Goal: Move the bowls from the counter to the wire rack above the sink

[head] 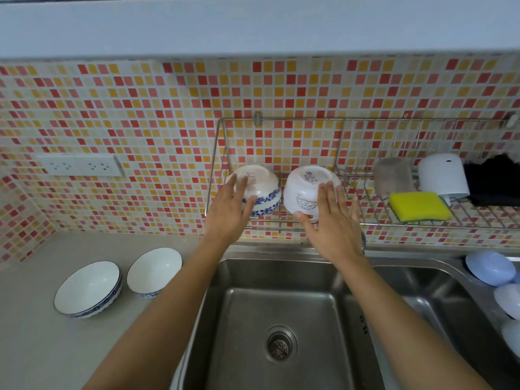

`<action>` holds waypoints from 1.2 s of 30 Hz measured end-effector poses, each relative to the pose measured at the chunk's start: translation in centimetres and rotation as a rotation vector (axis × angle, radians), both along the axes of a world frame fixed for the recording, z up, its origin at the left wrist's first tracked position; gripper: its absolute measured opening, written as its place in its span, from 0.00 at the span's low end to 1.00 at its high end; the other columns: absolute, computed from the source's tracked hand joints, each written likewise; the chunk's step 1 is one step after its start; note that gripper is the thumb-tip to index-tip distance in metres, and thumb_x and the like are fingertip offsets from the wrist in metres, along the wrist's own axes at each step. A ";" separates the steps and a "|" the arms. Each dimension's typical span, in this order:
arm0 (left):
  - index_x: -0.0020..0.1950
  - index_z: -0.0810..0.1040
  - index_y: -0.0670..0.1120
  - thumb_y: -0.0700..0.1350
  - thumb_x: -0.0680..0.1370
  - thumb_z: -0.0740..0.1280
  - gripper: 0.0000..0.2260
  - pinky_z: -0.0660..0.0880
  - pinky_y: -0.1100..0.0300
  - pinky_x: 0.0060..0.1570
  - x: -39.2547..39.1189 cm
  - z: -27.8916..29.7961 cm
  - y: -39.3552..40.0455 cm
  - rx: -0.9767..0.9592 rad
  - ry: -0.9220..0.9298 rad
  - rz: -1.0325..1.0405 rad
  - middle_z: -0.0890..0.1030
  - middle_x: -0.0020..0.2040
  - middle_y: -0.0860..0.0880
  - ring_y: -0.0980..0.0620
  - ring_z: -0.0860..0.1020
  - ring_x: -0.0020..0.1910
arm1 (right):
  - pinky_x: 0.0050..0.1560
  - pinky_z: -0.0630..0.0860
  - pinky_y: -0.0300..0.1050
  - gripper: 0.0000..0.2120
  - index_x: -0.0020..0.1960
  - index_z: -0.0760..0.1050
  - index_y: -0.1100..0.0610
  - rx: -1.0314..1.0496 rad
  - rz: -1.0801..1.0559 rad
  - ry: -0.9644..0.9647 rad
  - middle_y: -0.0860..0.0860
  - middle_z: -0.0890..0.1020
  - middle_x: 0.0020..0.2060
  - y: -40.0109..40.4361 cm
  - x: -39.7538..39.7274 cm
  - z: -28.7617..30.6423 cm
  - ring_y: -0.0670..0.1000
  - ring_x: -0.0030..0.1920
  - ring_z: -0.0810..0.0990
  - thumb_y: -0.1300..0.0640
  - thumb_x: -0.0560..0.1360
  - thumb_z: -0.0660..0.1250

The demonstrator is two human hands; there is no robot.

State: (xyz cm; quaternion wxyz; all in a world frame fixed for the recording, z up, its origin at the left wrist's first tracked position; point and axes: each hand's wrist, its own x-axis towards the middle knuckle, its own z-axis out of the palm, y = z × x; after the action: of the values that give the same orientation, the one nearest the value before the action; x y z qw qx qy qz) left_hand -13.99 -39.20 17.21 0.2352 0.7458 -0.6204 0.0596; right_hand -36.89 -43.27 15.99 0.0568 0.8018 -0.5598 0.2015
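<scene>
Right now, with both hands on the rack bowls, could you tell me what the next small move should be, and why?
Probably let go and reach the left hand down to the small bowl: both inverted bowls already rest on the wire rack, while two remain on the counter.

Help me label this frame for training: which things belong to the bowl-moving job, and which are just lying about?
Job: blue-patterned bowl under left hand; white bowl under right hand; wide bowl and small bowl on counter; wire rack.

Lying about: yellow sponge, grey cloth, sink.

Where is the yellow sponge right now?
The yellow sponge lies on the wire rack in the right of the head view, just below the white cup and right of the two upturned bowls.
</scene>
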 end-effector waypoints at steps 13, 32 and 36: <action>0.77 0.57 0.46 0.53 0.82 0.55 0.25 0.52 0.49 0.76 10.7 -9.7 14.1 0.000 0.286 0.131 0.56 0.78 0.45 0.46 0.53 0.77 | 0.74 0.57 0.46 0.24 0.74 0.66 0.55 0.251 0.376 -0.563 0.51 0.63 0.76 14.1 15.3 -6.9 0.48 0.76 0.58 0.47 0.81 0.60; 0.72 0.61 0.34 0.45 0.81 0.60 0.23 0.65 0.53 0.65 24.9 -17.5 13.0 0.416 0.922 0.460 0.69 0.70 0.36 0.38 0.68 0.69 | 0.64 0.72 0.51 0.33 0.74 0.60 0.59 1.069 -0.093 -0.552 0.58 0.72 0.70 10.6 35.2 -16.2 0.62 0.66 0.73 0.44 0.76 0.66; 0.69 0.65 0.34 0.40 0.79 0.60 0.20 0.70 0.54 0.58 25.4 -18.4 12.2 0.467 1.050 0.510 0.72 0.67 0.35 0.38 0.72 0.64 | 0.38 0.83 0.49 0.26 0.70 0.63 0.58 1.165 -0.217 -0.611 0.60 0.81 0.59 9.8 36.4 -17.9 0.59 0.45 0.85 0.50 0.76 0.64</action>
State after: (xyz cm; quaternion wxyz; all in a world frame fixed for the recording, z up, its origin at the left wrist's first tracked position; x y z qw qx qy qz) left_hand 11.39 -26.96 -1.17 0.3178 0.8317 -0.2214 -0.3977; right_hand -0.54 -33.49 -1.88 -0.5267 0.5476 -0.6455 0.0775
